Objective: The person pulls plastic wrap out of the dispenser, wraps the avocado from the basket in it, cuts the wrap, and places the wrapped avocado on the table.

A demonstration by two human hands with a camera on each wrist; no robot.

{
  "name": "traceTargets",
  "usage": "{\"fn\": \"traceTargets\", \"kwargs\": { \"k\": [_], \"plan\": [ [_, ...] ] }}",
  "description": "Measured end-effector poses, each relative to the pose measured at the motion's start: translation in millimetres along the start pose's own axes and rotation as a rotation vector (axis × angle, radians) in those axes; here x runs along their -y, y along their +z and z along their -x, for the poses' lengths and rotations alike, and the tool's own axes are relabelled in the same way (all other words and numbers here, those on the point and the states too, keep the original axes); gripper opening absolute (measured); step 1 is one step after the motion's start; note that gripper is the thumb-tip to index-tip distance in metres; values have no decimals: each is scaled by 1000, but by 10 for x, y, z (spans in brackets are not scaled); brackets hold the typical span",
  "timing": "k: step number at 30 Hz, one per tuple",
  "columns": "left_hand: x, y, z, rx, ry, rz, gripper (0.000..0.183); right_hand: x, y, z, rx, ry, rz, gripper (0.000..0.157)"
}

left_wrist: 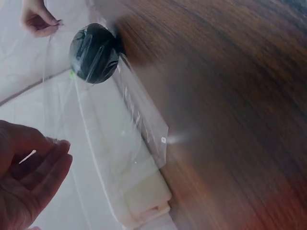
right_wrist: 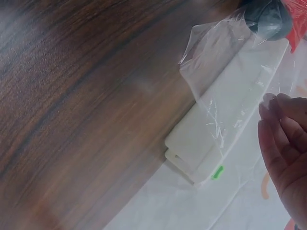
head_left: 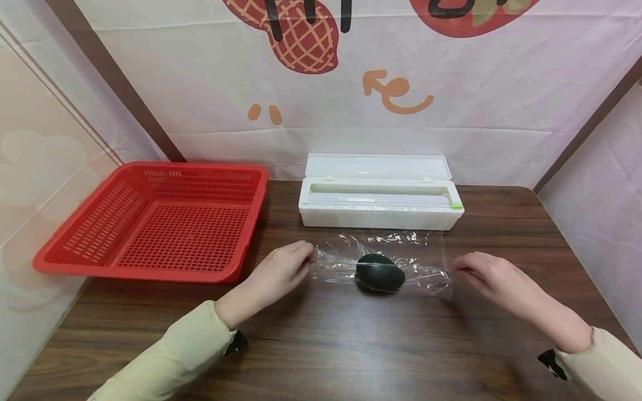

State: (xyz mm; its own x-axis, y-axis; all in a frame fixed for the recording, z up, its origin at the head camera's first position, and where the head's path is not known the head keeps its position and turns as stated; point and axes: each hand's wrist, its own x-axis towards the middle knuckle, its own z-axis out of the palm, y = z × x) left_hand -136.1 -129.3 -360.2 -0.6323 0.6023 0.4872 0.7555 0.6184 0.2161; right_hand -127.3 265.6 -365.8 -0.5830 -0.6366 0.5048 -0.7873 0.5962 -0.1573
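Observation:
A dark green, egg-shaped fruit like an avocado [head_left: 379, 273] lies in a sheet of clear cling film [head_left: 426, 277], which crosses over its top. At the film's left end, my left hand [head_left: 286, 266] pinches the edge between thumb and fingertips. My right hand [head_left: 494, 278] pinches at the right end, fingertips together. In the left wrist view, the film stretches from the left hand [left_wrist: 33, 177] toward the fruit [left_wrist: 94, 53]. Loose film [right_wrist: 211, 62] hangs in folds beside the right hand [right_wrist: 288, 139] in the right wrist view.
Behind the film stands a white cling film dispenser [head_left: 381, 217], its lid raised and a roll inside, with a green slider [head_left: 456, 205] at its right end. A red plastic basket [head_left: 241, 267] sits at left on the wooden table [head_left: 351, 356]. A printed cloth [head_left: 200, 72] hangs behind.

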Motion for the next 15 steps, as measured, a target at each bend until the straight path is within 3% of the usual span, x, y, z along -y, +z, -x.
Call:
{"fn": "traceTargets", "kwargs": {
  "k": [4, 9, 12, 15],
  "plan": [
    [7, 34, -14, -2, -43, -9, 18, -31, 18, 1, 13, 26, -31, 34],
    [22, 82, -35, 0, -75, -2, 16, -73, 54, 1, 25, 17, -35, 6],
    [29, 111, -47, -5, -86, 3, 15, -96, 79, 0, 35, 9, -38, 14],
    [41, 139, -55, 9, -103, 6, 15, -119, 107, -1, 38, -1, -38, 13]
  ]
}}
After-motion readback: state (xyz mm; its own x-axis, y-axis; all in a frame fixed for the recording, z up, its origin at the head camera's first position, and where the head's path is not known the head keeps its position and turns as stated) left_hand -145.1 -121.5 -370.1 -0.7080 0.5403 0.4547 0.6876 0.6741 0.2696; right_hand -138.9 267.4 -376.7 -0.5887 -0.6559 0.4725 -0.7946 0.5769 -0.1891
